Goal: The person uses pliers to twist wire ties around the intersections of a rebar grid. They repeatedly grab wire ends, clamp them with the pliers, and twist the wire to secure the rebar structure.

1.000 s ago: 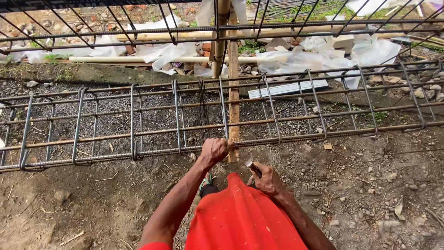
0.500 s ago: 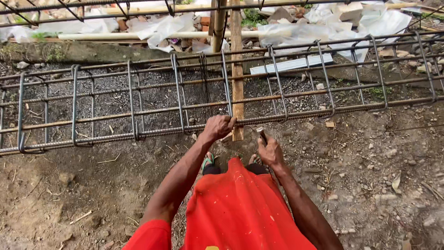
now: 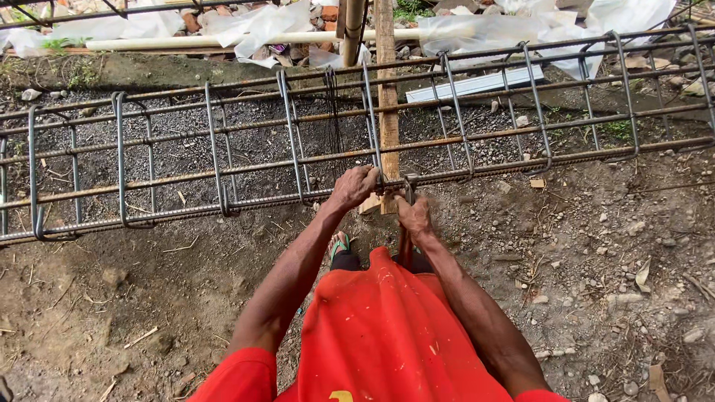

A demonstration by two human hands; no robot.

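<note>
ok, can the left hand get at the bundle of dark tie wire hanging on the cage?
Probably yes. The left hand grips the near lower bar of the rebar cage, and the tie wire bundle hangs just above and left of it, with only open gaps between stirrups in the way.

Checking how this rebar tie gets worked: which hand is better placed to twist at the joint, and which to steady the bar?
Probably the right hand: it holds a thin metal tool at the joint. The left hand grips the near lower bar, so it suits steadying.
</note>
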